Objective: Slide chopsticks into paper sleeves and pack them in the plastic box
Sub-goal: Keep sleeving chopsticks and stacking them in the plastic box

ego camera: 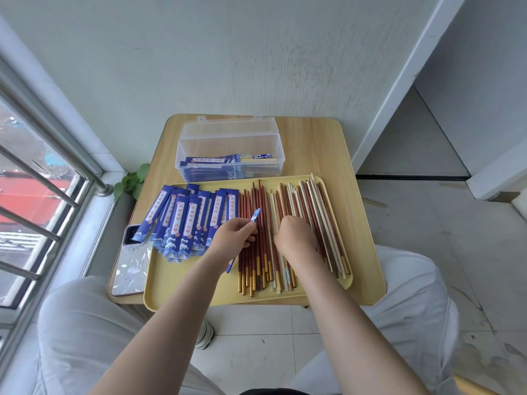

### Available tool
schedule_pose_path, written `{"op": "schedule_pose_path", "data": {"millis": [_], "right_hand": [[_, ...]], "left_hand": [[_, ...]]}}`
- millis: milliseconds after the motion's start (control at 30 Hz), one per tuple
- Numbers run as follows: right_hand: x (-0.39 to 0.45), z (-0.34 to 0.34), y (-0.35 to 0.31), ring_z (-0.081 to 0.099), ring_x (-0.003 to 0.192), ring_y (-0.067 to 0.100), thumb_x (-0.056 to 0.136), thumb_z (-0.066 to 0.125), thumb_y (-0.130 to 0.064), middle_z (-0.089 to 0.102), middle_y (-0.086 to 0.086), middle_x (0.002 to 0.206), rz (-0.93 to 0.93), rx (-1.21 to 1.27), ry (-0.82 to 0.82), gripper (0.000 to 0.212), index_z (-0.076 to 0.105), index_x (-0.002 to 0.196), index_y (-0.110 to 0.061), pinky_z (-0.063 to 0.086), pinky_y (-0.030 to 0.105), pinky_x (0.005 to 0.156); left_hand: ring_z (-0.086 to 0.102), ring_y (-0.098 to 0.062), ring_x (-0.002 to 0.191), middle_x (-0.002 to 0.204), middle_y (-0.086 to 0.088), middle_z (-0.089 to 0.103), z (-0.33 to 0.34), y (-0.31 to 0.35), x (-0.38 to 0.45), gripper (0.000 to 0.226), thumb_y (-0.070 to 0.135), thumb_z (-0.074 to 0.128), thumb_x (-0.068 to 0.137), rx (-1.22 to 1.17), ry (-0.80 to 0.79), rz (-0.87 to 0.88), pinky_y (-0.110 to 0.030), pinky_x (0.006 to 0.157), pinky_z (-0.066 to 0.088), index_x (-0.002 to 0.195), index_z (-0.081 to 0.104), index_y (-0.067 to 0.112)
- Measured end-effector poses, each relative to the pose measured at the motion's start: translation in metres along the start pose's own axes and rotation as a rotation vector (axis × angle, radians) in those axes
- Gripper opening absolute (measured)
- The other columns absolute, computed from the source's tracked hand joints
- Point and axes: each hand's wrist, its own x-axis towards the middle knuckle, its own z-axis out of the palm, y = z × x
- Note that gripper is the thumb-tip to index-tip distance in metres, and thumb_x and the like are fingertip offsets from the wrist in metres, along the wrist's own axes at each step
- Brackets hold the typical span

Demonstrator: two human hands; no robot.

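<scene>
A yellow tray (199, 292) lies on a small wooden table. On its left is a pile of blue paper sleeves (182, 220); on its right lie several loose chopsticks (313, 212), red-brown and cream. My left hand (231, 238) holds one blue paper sleeve (255, 215), whose ends stick out above and below the hand. My right hand (295, 236) rests palm down on the loose chopsticks, fingers curled among them; whether it grips any is hidden. Behind the tray stands a clear plastic box (231, 149), lid open, with several sleeved chopsticks (228, 161) inside.
A phone (132, 263) in a pale patterned case lies at the table's left edge beside the tray. A small green plant (132, 182) sits by the window rail on the left. My knees in light trousers flank the table's near edge. The wall is right behind the table.
</scene>
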Motion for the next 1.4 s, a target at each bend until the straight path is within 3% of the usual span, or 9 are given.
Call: {"op": "schedule_pose_path", "data": {"millis": [233, 400, 667, 833, 900, 1033, 1200, 1300, 1400], "right_hand": [[-0.004, 0.0, -0.009, 0.054, 0.076, 0.021, 0.097, 0.054, -0.002, 0.058, 0.007, 0.093, 0.034, -0.12, -0.044, 0.017, 0.064, 0.11, -0.008, 0.043, 0.028, 0.06], [-0.009, 0.005, -0.016, 0.063, 0.093, 0.023, 0.098, 0.052, -0.002, 0.063, 0.01, 0.114, 0.029, -0.08, -0.04, 0.025, 0.062, 0.121, -0.006, 0.045, 0.029, 0.063], [-0.009, -0.002, -0.008, 0.058, 0.08, 0.023, 0.096, 0.057, -0.006, 0.063, 0.009, 0.103, 0.113, 0.099, -0.089, 0.016, 0.062, 0.112, -0.005, 0.048, 0.03, 0.064], [-0.005, -0.011, 0.006, 0.055, 0.065, 0.014, 0.099, 0.058, -0.024, 0.053, -0.001, 0.078, -0.056, 0.3, 0.016, 0.017, 0.054, 0.089, -0.011, 0.039, 0.024, 0.055], [-0.003, -0.021, 0.011, 0.057, 0.059, 0.013, 0.099, 0.059, -0.025, 0.06, 0.0, 0.077, -0.125, 0.433, 0.011, 0.016, 0.051, 0.093, -0.013, 0.041, 0.023, 0.051], [-0.007, -0.045, 0.018, 0.057, 0.055, 0.011, 0.098, 0.059, -0.016, 0.07, 0.006, 0.081, -0.198, 0.913, -0.029, 0.015, 0.058, 0.111, -0.022, 0.046, 0.022, 0.049], [-0.008, -0.059, 0.02, 0.067, 0.066, 0.023, 0.097, 0.037, 0.007, 0.071, 0.019, 0.089, -0.185, 1.622, -0.195, 0.031, 0.065, 0.109, 0.0, 0.05, 0.027, 0.053], [-0.012, -0.066, 0.02, 0.069, 0.07, 0.024, 0.1, 0.05, -0.002, 0.072, 0.015, 0.086, -0.275, 1.686, -0.173, 0.015, 0.065, 0.105, -0.002, 0.051, 0.025, 0.055], [-0.014, -0.07, 0.019, 0.054, 0.053, 0.018, 0.102, 0.054, -0.018, 0.061, 0.007, 0.067, -0.321, 1.618, -0.051, 0.019, 0.066, 0.1, -0.004, 0.038, 0.024, 0.046]], "left_hand": [[0.066, -0.015, 0.092, 0.102, -0.005, 0.069, 0.001, -0.001, -0.001, 0.019, 0.022, 0.056, 0.101, -0.001, 0.009, 0.011, -0.024, 0.077, 0.052, 0.115, 0.063, 0.012], [0.064, -0.014, 0.091, 0.102, -0.005, 0.069, 0.001, -0.005, -0.004, 0.019, 0.023, 0.057, 0.101, -0.037, 0.0, 0.011, -0.026, 0.081, 0.052, 0.115, 0.063, 0.013], [0.064, -0.015, 0.093, 0.103, -0.004, 0.07, 0.001, -0.005, -0.011, 0.019, 0.026, 0.054, 0.102, -0.045, 0.013, 0.024, -0.025, 0.081, 0.05, 0.115, 0.063, 0.016], [0.069, -0.015, 0.082, 0.095, -0.007, 0.073, -0.006, 0.002, -0.014, 0.018, 0.02, 0.055, 0.102, -0.065, 0.023, 0.046, -0.027, 0.074, 0.056, 0.111, 0.066, 0.009], [0.071, -0.017, 0.073, 0.091, -0.011, 0.073, -0.012, 0.006, -0.017, 0.018, 0.019, 0.061, 0.099, -0.101, 0.024, 0.056, -0.029, 0.069, 0.06, 0.108, 0.066, 0.005], [0.073, -0.021, 0.066, 0.087, -0.013, 0.074, -0.018, 0.016, -0.022, 0.011, 0.011, 0.065, 0.095, -0.072, 0.056, 0.045, -0.032, 0.064, 0.062, 0.104, 0.06, 0.008], [0.051, -0.015, 0.047, 0.062, -0.006, 0.055, -0.023, 0.019, -0.024, 0.011, 0.006, 0.049, 0.099, 0.049, 0.049, 0.103, -0.026, 0.049, 0.048, 0.101, 0.06, 0.008], [0.048, -0.012, 0.045, 0.058, -0.003, 0.053, -0.023, 0.018, -0.026, 0.015, 0.021, 0.058, 0.099, 0.104, 0.003, 0.116, -0.024, 0.048, 0.046, 0.097, 0.059, 0.006], [0.051, -0.012, 0.044, 0.054, 0.0, 0.055, -0.023, 0.02, -0.029, 0.033, 0.037, 0.068, 0.092, 0.157, -0.071, 0.086, -0.027, 0.053, 0.049, 0.089, 0.059, 0.006]]}}
